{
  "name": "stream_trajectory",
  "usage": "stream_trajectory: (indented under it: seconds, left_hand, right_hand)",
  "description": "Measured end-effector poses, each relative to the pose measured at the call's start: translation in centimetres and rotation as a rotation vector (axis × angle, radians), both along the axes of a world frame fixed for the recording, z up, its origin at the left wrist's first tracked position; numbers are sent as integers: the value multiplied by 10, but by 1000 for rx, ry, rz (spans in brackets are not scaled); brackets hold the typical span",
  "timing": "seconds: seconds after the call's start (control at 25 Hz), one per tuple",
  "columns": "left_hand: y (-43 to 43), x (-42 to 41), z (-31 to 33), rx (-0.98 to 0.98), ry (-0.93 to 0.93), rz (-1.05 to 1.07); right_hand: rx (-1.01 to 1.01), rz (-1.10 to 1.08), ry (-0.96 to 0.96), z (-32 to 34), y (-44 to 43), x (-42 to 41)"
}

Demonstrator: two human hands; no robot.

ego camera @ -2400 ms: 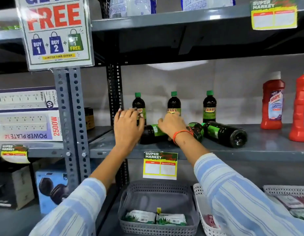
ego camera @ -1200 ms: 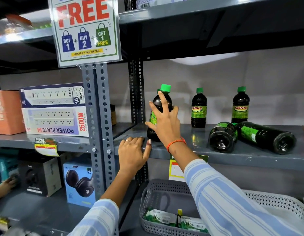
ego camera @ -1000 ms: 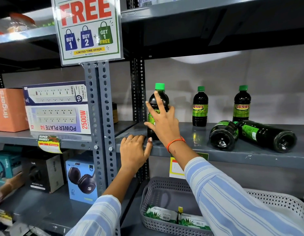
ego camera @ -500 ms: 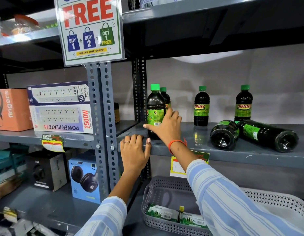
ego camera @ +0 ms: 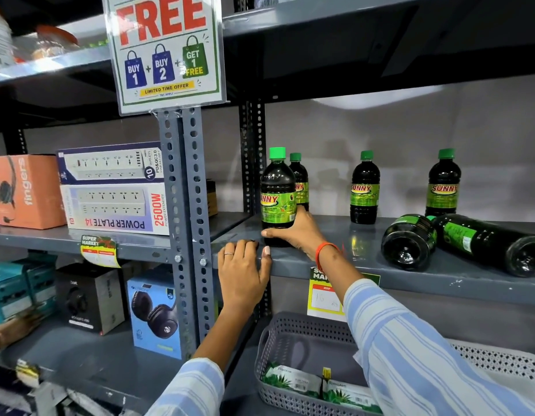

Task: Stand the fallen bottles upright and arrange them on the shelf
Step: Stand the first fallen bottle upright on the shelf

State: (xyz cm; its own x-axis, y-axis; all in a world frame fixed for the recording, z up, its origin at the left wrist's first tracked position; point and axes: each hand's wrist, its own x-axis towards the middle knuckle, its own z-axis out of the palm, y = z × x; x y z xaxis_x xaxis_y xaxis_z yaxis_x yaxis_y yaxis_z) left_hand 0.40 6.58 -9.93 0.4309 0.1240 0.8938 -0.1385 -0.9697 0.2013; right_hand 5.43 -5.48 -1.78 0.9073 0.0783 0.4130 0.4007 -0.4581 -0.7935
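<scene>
A dark bottle with a green cap and green SUNNY label (ego camera: 277, 193) stands upright at the left front of the grey shelf (ego camera: 335, 267). My right hand (ego camera: 296, 231) grips its lower part. My left hand (ego camera: 243, 270) rests flat on the shelf's front edge, holding nothing. Three more bottles stand upright at the back: one (ego camera: 300, 180) right behind the held one, one (ego camera: 365, 187) in the middle, one (ego camera: 443, 183) to the right. Two bottles lie on their sides at the right: one (ego camera: 408, 241) with its base towards me, one (ego camera: 488, 244) beside it.
A perforated upright post (ego camera: 186, 223) bounds the shelf on the left, with a FREE offer sign (ego camera: 164, 49) above. Power extender boxes (ego camera: 113, 190) sit on the neighbouring shelf. A grey basket (ego camera: 293, 340) with packets stands below. Another person's hand (ego camera: 11, 328) shows at lower left.
My right hand has lifted one fallen bottle upright and set it at the shelf's left front, then slid down to its lower part. My left hand moved onto the shelf edge and stays there.
</scene>
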Motion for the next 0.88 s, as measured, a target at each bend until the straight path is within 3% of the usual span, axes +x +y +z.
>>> stream_trajectory:
  seconds: [0.6,0.76,0.88]
  left_hand:
    - [-1,1,0,-41,20,-12]
    - [-6,-4,2,20,6,25]
    - [-31,-10,9,170,24,-103]
  right_hand:
    - [-45,193,9,9,-1,-41]
    - [-1,43,-134,13,-9,-56]
    - [-244,-220,-389,35,-60,-74]
